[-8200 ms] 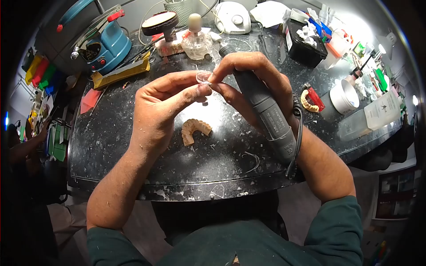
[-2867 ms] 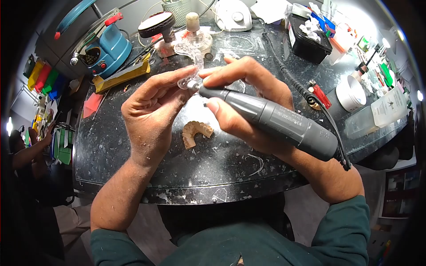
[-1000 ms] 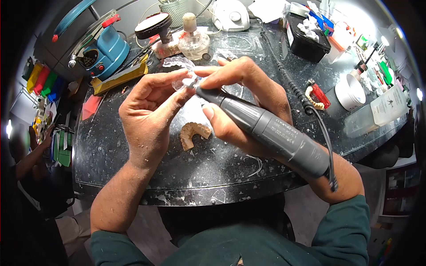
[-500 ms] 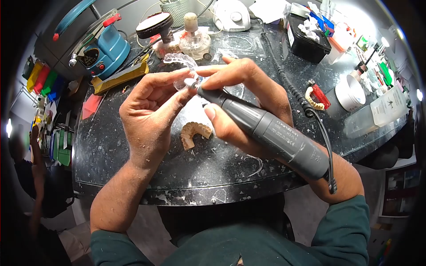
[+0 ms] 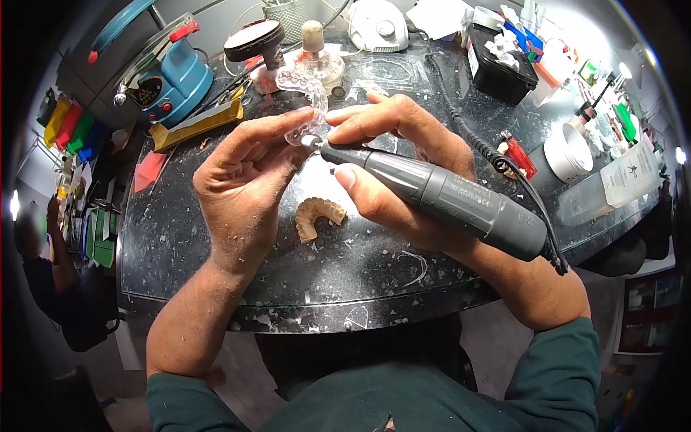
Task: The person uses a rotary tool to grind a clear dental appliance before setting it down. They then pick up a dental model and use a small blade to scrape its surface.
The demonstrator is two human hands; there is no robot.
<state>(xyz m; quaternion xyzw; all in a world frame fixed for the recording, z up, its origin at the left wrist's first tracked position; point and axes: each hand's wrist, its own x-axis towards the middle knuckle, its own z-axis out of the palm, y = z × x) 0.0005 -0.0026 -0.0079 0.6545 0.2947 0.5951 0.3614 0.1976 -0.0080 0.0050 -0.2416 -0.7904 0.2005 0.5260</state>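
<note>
While the left hand pinches the near end of a clear, arch-shaped plastic tray between thumb and index finger, the right hand grips a dark grey, cylindrical rotary handpiece near its narrow front, index finger above and thumb below. The left hand's other fingers are curled in behind the index finger.

The handpiece lies aslant over the desk — its long axis runs from the tip at upper left to the thick rear end at lower right, above the right forearm. A small, pale, rounded bit on the tip points toward the left hand and sits at the tray's near end; whether it touches the plastic cannot be told. The tray is held up off the desk, its length running mainly away from the person, its far end bending left and its open side facing left.

Below the hands, a tan, horseshoe-shaped dental cast rests on the desk, curve toward the upper left, open side toward the lower right. A black coiled cord runs behind the right hand, down toward the handpiece's rear. Farther right stand a white, open plastic tub and, near it, a small red object.
</note>
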